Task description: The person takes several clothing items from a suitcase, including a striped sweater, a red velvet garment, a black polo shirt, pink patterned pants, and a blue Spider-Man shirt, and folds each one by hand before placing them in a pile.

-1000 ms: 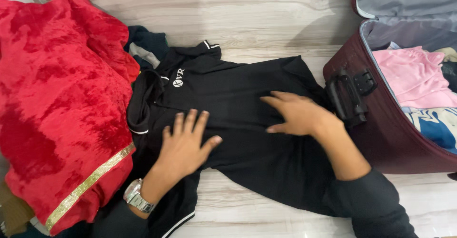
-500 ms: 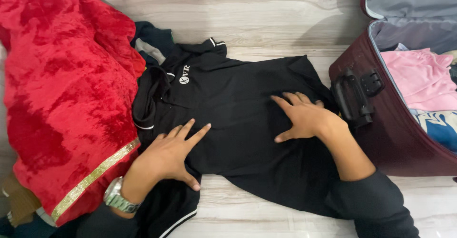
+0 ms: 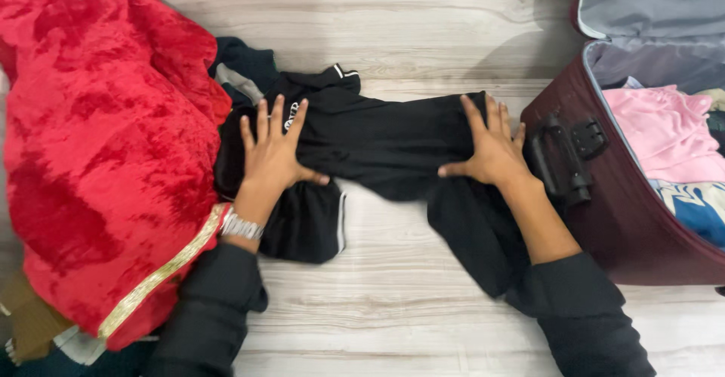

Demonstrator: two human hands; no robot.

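A black polo shirt [image 3: 377,139] with white trim lies folded into a narrow band on the pale wooden floor [image 3: 423,30]. My left hand [image 3: 273,149] lies flat on the shirt's left end near a small white emblem, fingers spread. My right hand [image 3: 491,147] presses flat on the shirt's right end, fingers spread too. Neither hand grips the cloth. A sleeve hangs out below each hand. I wear a metal wristwatch [image 3: 242,227] and dark sleeves.
A big red velvet cloth with gold trim [image 3: 98,158] is heaped at the left, over some dark clothes. An open maroon suitcase [image 3: 604,218] stands at the right, holding a pink garment [image 3: 664,132] and other clothes.
The shirt's lower part has been folded up, making a narrower band. Both hands moved up and apart to the shirt's two ends.
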